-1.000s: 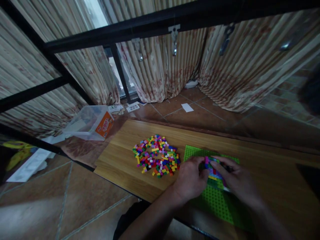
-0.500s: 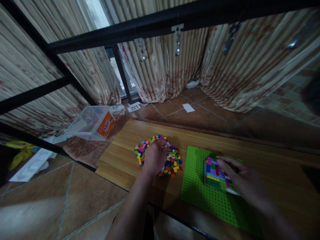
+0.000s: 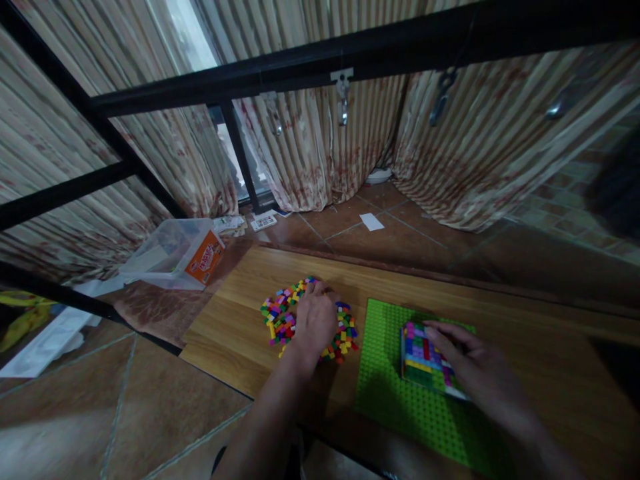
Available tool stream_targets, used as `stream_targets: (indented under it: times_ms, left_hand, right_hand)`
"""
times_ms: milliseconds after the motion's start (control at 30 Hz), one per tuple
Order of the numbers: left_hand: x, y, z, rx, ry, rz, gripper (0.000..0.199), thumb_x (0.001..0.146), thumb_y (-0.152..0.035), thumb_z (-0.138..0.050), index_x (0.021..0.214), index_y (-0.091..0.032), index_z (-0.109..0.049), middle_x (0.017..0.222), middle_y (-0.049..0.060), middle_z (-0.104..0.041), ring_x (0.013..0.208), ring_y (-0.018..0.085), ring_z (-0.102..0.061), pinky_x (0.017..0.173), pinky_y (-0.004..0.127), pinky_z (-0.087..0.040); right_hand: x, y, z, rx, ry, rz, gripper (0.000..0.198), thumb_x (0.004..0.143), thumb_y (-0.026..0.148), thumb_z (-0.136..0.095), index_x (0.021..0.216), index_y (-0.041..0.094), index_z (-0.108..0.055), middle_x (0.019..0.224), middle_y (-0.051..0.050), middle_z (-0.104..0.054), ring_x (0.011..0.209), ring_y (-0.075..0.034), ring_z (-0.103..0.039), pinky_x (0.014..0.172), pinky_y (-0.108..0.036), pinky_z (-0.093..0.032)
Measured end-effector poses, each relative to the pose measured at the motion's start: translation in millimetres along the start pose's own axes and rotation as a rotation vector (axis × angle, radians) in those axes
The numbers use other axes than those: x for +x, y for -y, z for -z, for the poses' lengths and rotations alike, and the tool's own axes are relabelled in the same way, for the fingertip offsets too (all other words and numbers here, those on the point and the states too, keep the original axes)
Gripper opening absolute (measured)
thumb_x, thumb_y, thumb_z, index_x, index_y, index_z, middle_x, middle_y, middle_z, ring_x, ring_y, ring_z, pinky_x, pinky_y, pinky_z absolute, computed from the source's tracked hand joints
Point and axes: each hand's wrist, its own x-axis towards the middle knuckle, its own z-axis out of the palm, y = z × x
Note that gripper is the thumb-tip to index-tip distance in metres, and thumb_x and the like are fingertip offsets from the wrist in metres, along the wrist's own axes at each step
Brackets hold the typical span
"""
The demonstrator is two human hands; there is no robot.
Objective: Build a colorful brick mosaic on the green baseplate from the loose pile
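A heap of small multicoloured toy bricks (image 3: 280,310) is spread on the wooden bench. My left hand (image 3: 317,317) reaches down over the right part of the heap, its fingers curled in among the bricks. The fingertips and whatever they pinch are hidden behind the back of the hand. To the right, a green studded baseplate (image 3: 385,373) lies flat. On it stands a low block built of coloured toy bricks (image 3: 423,353), with rows of purple, blue, red, yellow and green on top. My right hand (image 3: 470,360) grips this block by its right side, thumb on the near side.
The wooden bench top (image 3: 225,320) runs across the view. Beyond its left end sits a clear plastic box (image 3: 170,257) with an orange label. A black metal frame (image 3: 280,63) crosses above, hung with metal clips (image 3: 343,100). White paper (image 3: 371,222) lies on the tiled floor.
My left hand has shifted slightly across the heap to the right, uncovering more bricks on its left. The right hand stays on the brick block. The whole view has moved a little.
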Motion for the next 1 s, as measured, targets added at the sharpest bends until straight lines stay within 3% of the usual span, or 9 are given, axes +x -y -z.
stream_targets:
  times_ms: [133, 300, 433, 533, 667, 800, 1000]
  left_hand:
    - [-0.3, -1.0, 1.4, 0.003, -0.021, 0.009, 0.022, 0.082, -0.005, -0.051, 0.087, -0.016, -0.070, 0.102, 0.011, -0.067, 0.102, 0.024, -0.056, 0.098, 0.039, -0.043]
    - [0.2, -3.4, 4.9, -0.053, -0.089, 0.071, 0.017, 0.086, -0.009, -0.049, 0.089, -0.016, -0.064, 0.097, 0.011, -0.066, 0.097, 0.025, -0.060, 0.092, 0.040, -0.046]
    - [0.1, -11.6, 8.6, -0.294, -0.101, 0.144, 0.013, 0.090, -0.015, -0.048, 0.094, -0.017, -0.061, 0.085, 0.006, -0.067, 0.085, 0.021, -0.065, 0.078, 0.033, -0.049]
    - [-3.5, -27.1, 10.7, -0.529, -0.113, 0.063, 0.012, 0.091, -0.015, -0.050, 0.092, -0.018, -0.061, 0.085, 0.003, -0.068, 0.080, 0.017, -0.065, 0.073, 0.027, -0.049]
    - [-11.9, -56.9, 9.3, -0.684, -0.109, -0.085, 0.011, 0.091, -0.017, -0.053, 0.096, -0.020, -0.063, 0.089, 0.002, -0.070, 0.085, 0.015, -0.066, 0.077, 0.025, -0.050]
    - [-16.3, -81.5, 4.2, -0.718, -0.079, -0.200, 0.012, 0.092, -0.017, -0.053, 0.097, -0.020, -0.064, 0.094, 0.004, -0.070, 0.090, 0.016, -0.066, 0.082, 0.027, -0.051]
    - [-15.8, -94.2, -2.5, -0.814, -0.051, -0.264, 0.016, 0.093, -0.017, -0.052, 0.098, -0.020, -0.066, 0.096, 0.004, -0.069, 0.091, 0.015, -0.067, 0.082, 0.026, -0.053]
  right_hand:
    - [-0.8, 3.4, -0.4, 0.035, -0.002, -0.021, 0.047, 0.077, 0.061, -0.060, 0.099, 0.023, -0.077, 0.093, -0.005, -0.078, 0.082, -0.025, -0.072, 0.071, -0.032, -0.055]
    - [-0.9, 8.5, 2.7, 0.162, -0.121, -0.036, 0.044, 0.081, 0.058, -0.057, 0.097, 0.022, -0.077, 0.102, -0.005, -0.077, 0.098, -0.026, -0.070, 0.086, -0.037, -0.053]
    - [-1.3, 11.1, 5.8, 0.304, -0.279, -0.033, 0.042, 0.080, 0.055, -0.061, 0.095, 0.020, -0.076, 0.101, -0.007, -0.077, 0.098, -0.027, -0.069, 0.086, -0.039, -0.052]
    - [-3.2, 11.8, 6.3, 0.329, -0.326, 0.040, 0.037, 0.082, 0.052, -0.063, 0.094, 0.020, -0.076, 0.098, -0.008, -0.077, 0.094, -0.026, -0.069, 0.085, -0.040, -0.052]
    - [-9.0, 14.1, 5.9, 0.293, -0.289, 0.235, 0.024, 0.083, 0.044, -0.065, 0.094, 0.024, -0.075, 0.099, -0.005, -0.074, 0.095, -0.023, -0.067, 0.088, -0.039, -0.051]
    - [-16.6, 17.4, 6.0, 0.187, -0.162, 0.467, 0.017, 0.084, 0.037, -0.067, 0.097, 0.028, -0.074, 0.110, -0.005, -0.068, 0.107, -0.022, -0.063, 0.092, -0.038, -0.050]
    - [-20.7, 13.1, 5.6, 0.023, -0.095, 0.566, 0.016, 0.087, 0.036, -0.064, 0.098, 0.029, -0.074, 0.104, -0.005, -0.068, 0.102, -0.022, -0.062, 0.088, -0.039, -0.049]
